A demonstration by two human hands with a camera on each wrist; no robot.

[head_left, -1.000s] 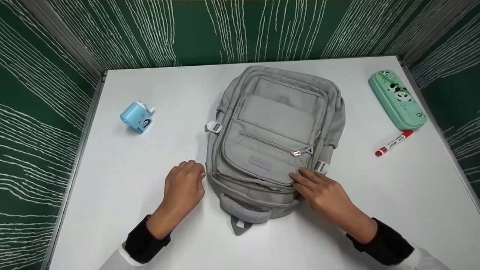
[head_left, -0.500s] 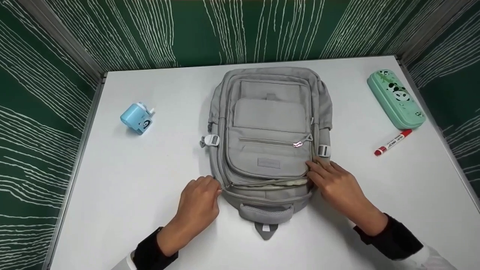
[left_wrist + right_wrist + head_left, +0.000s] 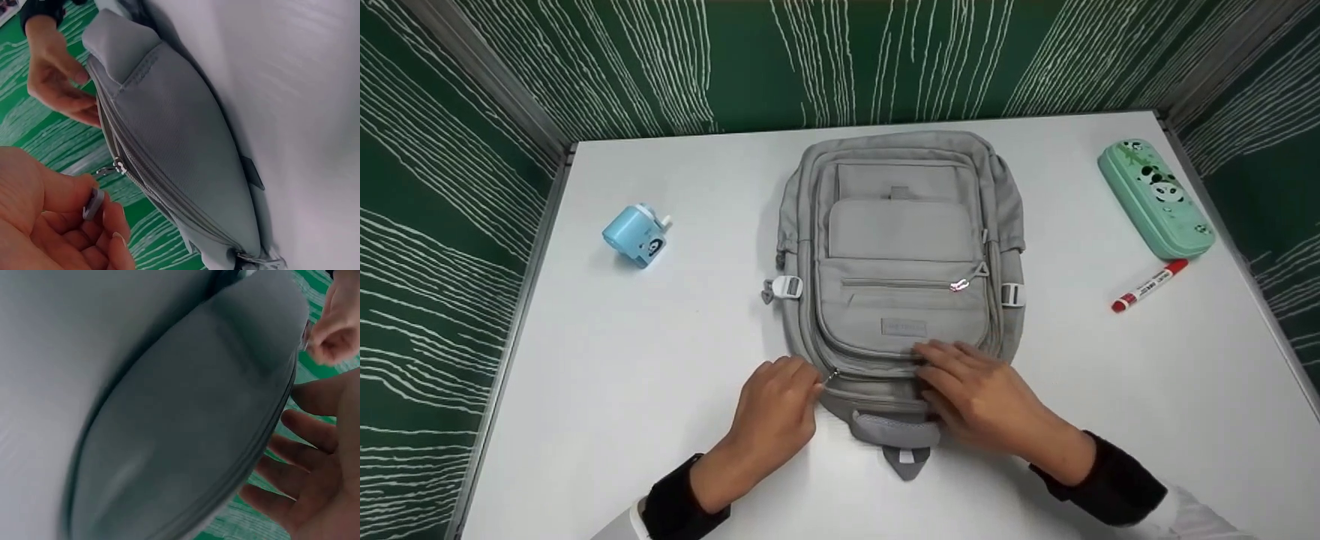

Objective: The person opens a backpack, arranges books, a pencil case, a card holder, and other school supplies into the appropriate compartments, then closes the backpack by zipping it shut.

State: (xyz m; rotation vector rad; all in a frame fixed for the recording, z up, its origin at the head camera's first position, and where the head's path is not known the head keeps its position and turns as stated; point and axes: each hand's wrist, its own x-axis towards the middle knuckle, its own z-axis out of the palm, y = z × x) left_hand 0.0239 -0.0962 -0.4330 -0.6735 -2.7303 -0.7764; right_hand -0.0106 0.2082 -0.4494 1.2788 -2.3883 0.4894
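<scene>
A grey backpack (image 3: 904, 229) lies front up on the white table, its carry handle (image 3: 896, 429) toward the person. My left hand (image 3: 776, 405) pinches a zipper pull at the bag's near left corner. In the left wrist view, the grey pull tab (image 3: 93, 203) sits between thumb and curled fingers, and the metal slider (image 3: 120, 165) is on the zipper track. My right hand (image 3: 982, 394) lies over the near right part of the bag, its extended fingers touching the zipper edge. The right wrist view shows those fingertips (image 3: 270, 469) along that edge, thumb nearest the left hand.
At the left stands a light blue pencil sharpener (image 3: 636, 234) with a crank. A mint green panda pencil case (image 3: 1156, 199) lies far right, with a red-capped marker (image 3: 1149, 286) just below it. Green walls with white streaks border the white table (image 3: 675, 322).
The backpack has turned from slanted to straight. My left hand has moved right and nearer the person with the zipper. My right hand went right with the bag, then slid left along its near end.
</scene>
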